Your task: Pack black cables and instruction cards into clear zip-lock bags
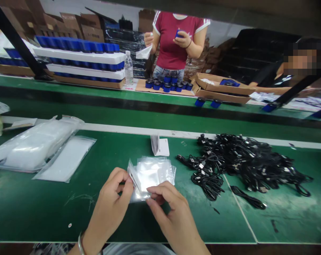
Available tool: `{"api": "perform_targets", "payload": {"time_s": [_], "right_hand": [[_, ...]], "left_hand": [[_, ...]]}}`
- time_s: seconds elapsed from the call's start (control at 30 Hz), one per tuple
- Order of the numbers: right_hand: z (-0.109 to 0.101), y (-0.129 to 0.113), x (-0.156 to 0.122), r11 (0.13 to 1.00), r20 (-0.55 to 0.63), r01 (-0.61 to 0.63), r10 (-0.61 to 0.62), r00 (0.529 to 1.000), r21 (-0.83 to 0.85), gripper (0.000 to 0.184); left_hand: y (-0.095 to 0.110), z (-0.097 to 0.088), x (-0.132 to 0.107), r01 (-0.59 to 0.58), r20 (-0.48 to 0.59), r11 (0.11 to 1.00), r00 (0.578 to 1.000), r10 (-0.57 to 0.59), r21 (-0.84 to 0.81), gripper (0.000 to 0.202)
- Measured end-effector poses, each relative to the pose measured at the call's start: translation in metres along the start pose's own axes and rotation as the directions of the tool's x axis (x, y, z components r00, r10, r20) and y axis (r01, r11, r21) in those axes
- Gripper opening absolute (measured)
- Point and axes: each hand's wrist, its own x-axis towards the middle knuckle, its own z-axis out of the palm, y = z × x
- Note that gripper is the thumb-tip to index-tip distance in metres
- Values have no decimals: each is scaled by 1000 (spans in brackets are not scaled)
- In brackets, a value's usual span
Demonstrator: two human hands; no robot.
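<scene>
Low in the middle of the head view, my left hand (pixel 111 198) pinches the upper left edge of a small clear plastic bag (pixel 134 179). A pale flap stands up at that edge; whether it is bag film or a paper inside I cannot tell. My right hand (pixel 173 212) has its thumb and forefinger closed on the lower right edge of the same bag. Under and just beyond it lies a loose stack of clear plastic bags (pixel 156 168). Behind the stack, a fanned set of small folded white leaflets (pixel 160 146) stands on the green table.
A heap of black USB cables (pixel 256 163) lies at right, with one bundled cable (pixel 248 198) nearer me. Large packs of plastic bags (pixel 38 141) rest at left. Across a raised ledge, a co-worker (pixel 173 46) holds a blue item beside trays of blue jars (pixel 78 45).
</scene>
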Motion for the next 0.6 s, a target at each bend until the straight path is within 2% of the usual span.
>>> {"api": "perform_targets", "payload": {"time_s": [0.27, 0.4, 0.5, 0.6], "right_hand": [[3, -1, 0, 1000, -24, 21, -22, 999, -16, 16], [5, -3, 5, 998, -57, 65, -66, 996, -27, 28], [6, 0, 9, 998, -38, 57, -58, 998, -19, 26], [6, 3, 11, 999, -28, 46, -46, 999, -14, 23]], "left_hand": [[1, 0, 1, 20, -3, 1000, 1000, -20, -6, 25], [8, 2, -5, -147, 4, 978, 989, 148, 149, 21], [11, 4, -12, -281, 31, 921, 958, 284, 270, 18], [11, 8, -20, -361, 81, 877, 932, 354, 318, 15]]}}
